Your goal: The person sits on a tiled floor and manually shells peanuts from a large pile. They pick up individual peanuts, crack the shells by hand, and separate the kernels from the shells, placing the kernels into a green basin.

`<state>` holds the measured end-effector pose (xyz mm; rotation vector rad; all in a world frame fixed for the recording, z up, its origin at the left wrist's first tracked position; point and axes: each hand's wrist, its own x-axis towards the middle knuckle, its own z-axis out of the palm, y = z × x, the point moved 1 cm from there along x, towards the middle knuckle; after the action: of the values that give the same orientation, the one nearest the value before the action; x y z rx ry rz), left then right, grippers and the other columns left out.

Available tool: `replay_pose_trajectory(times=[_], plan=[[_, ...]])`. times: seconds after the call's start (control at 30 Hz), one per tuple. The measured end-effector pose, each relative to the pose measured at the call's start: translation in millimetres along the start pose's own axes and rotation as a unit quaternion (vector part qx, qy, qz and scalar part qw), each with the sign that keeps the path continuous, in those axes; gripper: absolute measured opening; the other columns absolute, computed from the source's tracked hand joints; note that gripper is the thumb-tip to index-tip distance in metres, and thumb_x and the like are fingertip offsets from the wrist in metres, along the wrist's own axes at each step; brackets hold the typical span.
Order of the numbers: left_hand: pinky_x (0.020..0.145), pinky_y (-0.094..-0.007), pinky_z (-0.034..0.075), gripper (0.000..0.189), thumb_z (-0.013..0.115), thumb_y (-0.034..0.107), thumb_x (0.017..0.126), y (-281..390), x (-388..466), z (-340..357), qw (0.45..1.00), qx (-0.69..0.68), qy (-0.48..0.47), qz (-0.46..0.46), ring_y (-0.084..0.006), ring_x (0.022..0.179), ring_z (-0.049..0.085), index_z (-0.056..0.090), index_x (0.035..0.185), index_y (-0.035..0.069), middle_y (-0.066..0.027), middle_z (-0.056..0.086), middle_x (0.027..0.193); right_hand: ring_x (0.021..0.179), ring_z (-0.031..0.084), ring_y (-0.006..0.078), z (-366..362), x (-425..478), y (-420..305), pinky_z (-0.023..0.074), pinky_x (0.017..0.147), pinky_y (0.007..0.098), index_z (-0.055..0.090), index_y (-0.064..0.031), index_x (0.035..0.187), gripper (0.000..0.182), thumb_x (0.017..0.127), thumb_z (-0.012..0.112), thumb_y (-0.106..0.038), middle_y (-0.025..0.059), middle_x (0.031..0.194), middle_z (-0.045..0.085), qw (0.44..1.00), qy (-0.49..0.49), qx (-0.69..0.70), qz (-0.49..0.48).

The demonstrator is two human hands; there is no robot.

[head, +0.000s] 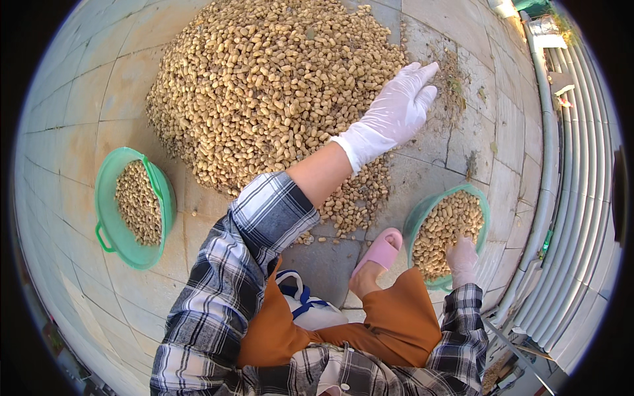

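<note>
A large heap of unshelled peanuts [277, 84] lies on the paving in front of me. My left hand [396, 109], in a thin white glove, reaches across to the heap's right edge, palm down with its fingertips over small plant debris [453, 84]; I see nothing held in it. At the lower right, my right hand [462, 255], gloved too, is at the peanuts [446, 227] inside a green plastic basket [413, 218]. Its fingertips are hidden there, so its grip is unclear. Another green plastic basket [104, 198], partly filled with peanuts, stands left of the heap.
A white bag with blue trim [317, 314] is between my legs. My foot in a pink slipper [384, 250] rests beside the right basket. Long grey corrugated sheets [584, 198] and a pipe [546, 148] run along the right side.
</note>
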<state>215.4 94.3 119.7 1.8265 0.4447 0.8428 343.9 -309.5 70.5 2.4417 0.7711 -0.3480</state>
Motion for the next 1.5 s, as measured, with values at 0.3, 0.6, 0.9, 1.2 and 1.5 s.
replay_pose_trajectory(times=[0.3, 0.6, 0.9, 1.2, 1.5], plan=[[0.081, -0.0289, 0.054, 0.05, 0.074, 0.01, 0.077, -116.5, -155.5, -146.3, 0.913, 0.22, -0.082, -0.334, -0.0194, 0.091, 0.067, 0.063, 0.125, 0.004, -0.0138, 0.067, 0.108, 0.091, 0.065, 0.036, -97.2, 44.5, -152.1, 0.0504, 0.084, 0.0397, 0.07, -0.0033, 0.096, 0.02, 0.088, 0.062, -0.02, 0.018, 0.094, 0.069, 0.887, -0.031, 0.346, -0.303], [0.085, -0.0435, 0.053, 0.085, 0.08, 0.022, 0.071, -127.1, -173.0, -117.2, 0.854, 0.37, -0.107, -0.351, -0.0387, 0.102, 0.062, 0.038, 0.145, 0.017, -0.0234, 0.047, 0.128, 0.105, 0.063, 0.0303, -124.1, 98.1, -373.3, 0.0481, 0.095, 0.0381, 0.064, -0.0122, 0.123, 0.036, 0.088, 0.065, -0.02, 0.0146, 0.116, 0.066, 0.877, 0.013, 0.37, -0.307], [0.082, -0.0416, 0.053, 0.057, 0.078, 0.02, 0.072, -141.0, -179.1, -107.9, 0.891, 0.329, -0.108, -0.295, -0.036, 0.094, 0.063, 0.054, 0.124, 0.017, -0.019, 0.052, 0.112, 0.103, 0.063, 0.0325, -102.6, 68.9, -393.3, 0.0499, 0.09, 0.0416, 0.062, -0.0097, 0.118, 0.037, 0.083, 0.069, -0.02, 0.0138, 0.115, 0.064, 0.862, -0.043, 0.422, -0.277], [0.074, -0.0247, 0.052, 0.037, 0.067, 0.011, 0.085, -130.8, -175.1, -120.7, 0.888, -0.142, -0.048, -0.435, -0.013, 0.085, 0.064, 0.054, 0.12, 0.006, -0.0048, 0.062, 0.102, 0.078, 0.064, 0.0168, -91.9, 61.1, -371.1, 0.0505, 0.072, 0.029, 0.065, 0.0008, 0.109, 0.025, 0.088, 0.063, -0.012, 0.0101, 0.091, 0.069, 0.691, -0.195, 0.65, -0.25], [0.067, -0.0253, 0.053, 0.039, 0.061, 0.012, 0.093, -129.7, -178.2, -122.4, 0.804, -0.364, -0.023, -0.47, -0.0139, 0.081, 0.064, 0.052, 0.13, 0.008, -0.0057, 0.064, 0.103, 0.072, 0.061, 0.0093, -104.8, 48.3, -363.5, 0.0472, 0.063, 0.0234, 0.067, -0.0001, 0.107, 0.021, 0.09, 0.063, -0.013, 0.0033, 0.084, 0.067, 0.631, -0.263, 0.69, -0.239]])
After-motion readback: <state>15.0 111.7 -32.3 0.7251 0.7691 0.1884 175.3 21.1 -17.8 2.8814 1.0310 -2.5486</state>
